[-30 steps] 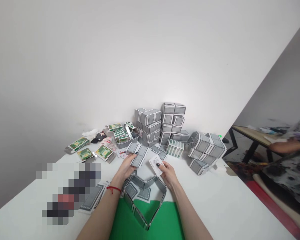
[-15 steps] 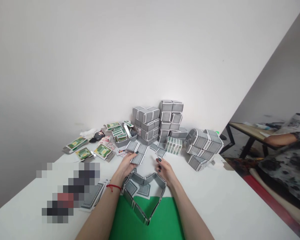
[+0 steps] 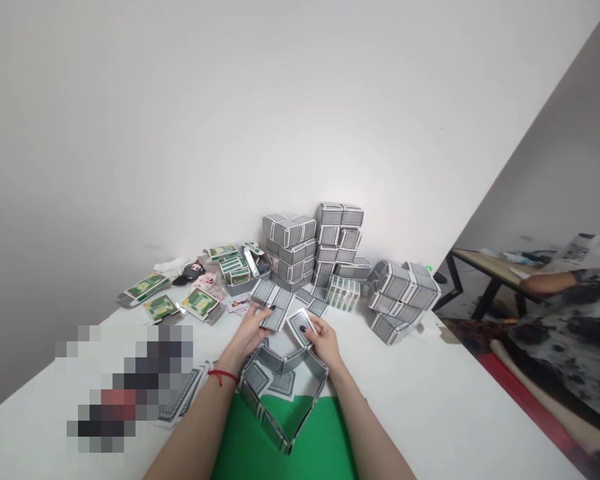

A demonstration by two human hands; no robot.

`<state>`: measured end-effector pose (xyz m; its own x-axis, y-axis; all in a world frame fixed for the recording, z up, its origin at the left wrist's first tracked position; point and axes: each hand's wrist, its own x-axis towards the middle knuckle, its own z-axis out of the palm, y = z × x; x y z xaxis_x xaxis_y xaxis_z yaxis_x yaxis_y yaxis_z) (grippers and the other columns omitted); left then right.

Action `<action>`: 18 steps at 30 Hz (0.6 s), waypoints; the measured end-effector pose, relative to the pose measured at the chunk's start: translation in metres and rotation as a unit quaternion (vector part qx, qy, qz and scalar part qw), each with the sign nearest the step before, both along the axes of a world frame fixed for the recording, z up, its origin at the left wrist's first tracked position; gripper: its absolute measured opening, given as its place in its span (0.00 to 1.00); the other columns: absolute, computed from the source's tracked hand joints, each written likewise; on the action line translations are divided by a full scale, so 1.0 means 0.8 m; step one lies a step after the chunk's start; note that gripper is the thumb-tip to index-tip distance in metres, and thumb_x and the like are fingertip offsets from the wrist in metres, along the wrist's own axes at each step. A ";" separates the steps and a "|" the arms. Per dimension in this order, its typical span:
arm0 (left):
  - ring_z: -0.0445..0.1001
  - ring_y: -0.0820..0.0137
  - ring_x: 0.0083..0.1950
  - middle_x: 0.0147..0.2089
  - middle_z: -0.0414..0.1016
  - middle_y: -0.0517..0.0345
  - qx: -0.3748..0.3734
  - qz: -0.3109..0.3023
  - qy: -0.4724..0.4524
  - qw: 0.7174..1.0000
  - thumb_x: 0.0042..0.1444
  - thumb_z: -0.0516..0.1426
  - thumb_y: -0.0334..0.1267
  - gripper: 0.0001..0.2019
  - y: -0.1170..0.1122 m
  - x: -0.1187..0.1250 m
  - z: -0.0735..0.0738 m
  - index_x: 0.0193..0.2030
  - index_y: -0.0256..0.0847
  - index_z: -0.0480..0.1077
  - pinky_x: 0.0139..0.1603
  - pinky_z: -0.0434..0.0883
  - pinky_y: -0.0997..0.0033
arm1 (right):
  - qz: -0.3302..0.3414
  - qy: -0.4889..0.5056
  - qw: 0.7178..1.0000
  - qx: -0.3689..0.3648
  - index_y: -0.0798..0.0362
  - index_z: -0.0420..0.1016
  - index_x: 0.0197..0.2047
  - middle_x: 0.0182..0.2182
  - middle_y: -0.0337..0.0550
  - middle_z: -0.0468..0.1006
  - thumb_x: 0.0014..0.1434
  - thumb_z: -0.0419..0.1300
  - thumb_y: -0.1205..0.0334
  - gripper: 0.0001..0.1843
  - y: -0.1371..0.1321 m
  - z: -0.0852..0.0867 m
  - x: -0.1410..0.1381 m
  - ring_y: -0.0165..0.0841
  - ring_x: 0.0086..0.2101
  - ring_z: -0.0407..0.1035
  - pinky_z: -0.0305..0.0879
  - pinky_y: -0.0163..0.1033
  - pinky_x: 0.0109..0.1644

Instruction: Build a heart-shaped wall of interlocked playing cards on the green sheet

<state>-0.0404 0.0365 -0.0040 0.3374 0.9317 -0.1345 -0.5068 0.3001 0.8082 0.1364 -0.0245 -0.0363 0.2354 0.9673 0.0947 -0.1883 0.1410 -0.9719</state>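
A heart-shaped wall of upright grey-backed playing cards (image 3: 285,383) stands on a green mat (image 3: 285,453) in front of me. My left hand (image 3: 250,330) is closed on a small stack of grey-backed cards (image 3: 275,319) just beyond the heart's far left lobe. My right hand (image 3: 320,340) pinches a single card (image 3: 299,327), back side up, over the heart's far notch. Two cards (image 3: 273,383) lie flat inside the heart.
Piles of grey card blocks (image 3: 313,247) and another pile (image 3: 400,297) stand at the back of the white table (image 3: 440,400). Green card boxes (image 3: 197,301) lie at the back left. Loose cards (image 3: 180,393) lie left of the mat. Another person (image 3: 570,313) sits at right.
My right hand, which showed a card's face a second ago, turned it and now holds a card back side up, closer to my left hand. The view shifted slightly.
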 end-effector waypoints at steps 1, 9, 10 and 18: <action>0.74 0.72 0.27 0.31 0.74 0.60 -0.002 0.004 0.002 1.000 0.44 0.61 0.28 0.16 0.000 0.001 0.000 0.40 0.41 0.62 0.28 0.72 0.72 | 0.000 -0.007 1.000 -0.001 0.51 0.72 0.36 0.32 0.41 0.80 0.38 0.67 0.55 0.20 0.000 0.000 -0.001 0.38 0.32 0.73 0.68 0.44 0.40; 0.74 0.72 0.27 0.33 0.74 0.59 0.001 0.026 0.009 1.000 0.43 0.60 0.28 0.18 0.004 0.004 0.002 0.41 0.42 0.61 0.30 0.72 0.70 | -0.002 -0.015 1.000 0.000 0.52 0.74 0.37 0.33 0.43 0.80 0.39 0.67 0.54 0.21 0.002 0.001 0.000 0.38 0.32 0.73 0.69 0.43 0.39; 0.74 0.72 0.28 0.34 0.74 0.58 0.003 0.027 0.010 1.000 0.43 0.61 0.29 0.19 0.004 0.003 0.002 0.42 0.42 0.61 0.30 0.72 0.70 | -0.003 -0.020 1.000 -0.001 0.52 0.74 0.37 0.33 0.43 0.80 0.39 0.67 0.54 0.20 0.002 0.002 0.000 0.39 0.32 0.73 0.69 0.43 0.40; 0.73 0.72 0.26 0.30 0.73 0.62 0.031 0.036 0.016 0.999 0.40 0.62 0.32 0.23 0.002 0.010 0.001 0.44 0.43 0.60 0.30 0.71 0.71 | 0.019 -0.028 0.999 -0.001 0.53 0.79 0.37 0.35 0.44 0.81 0.38 0.68 0.52 0.22 -0.003 0.012 -0.001 0.40 0.36 0.73 0.67 0.44 0.43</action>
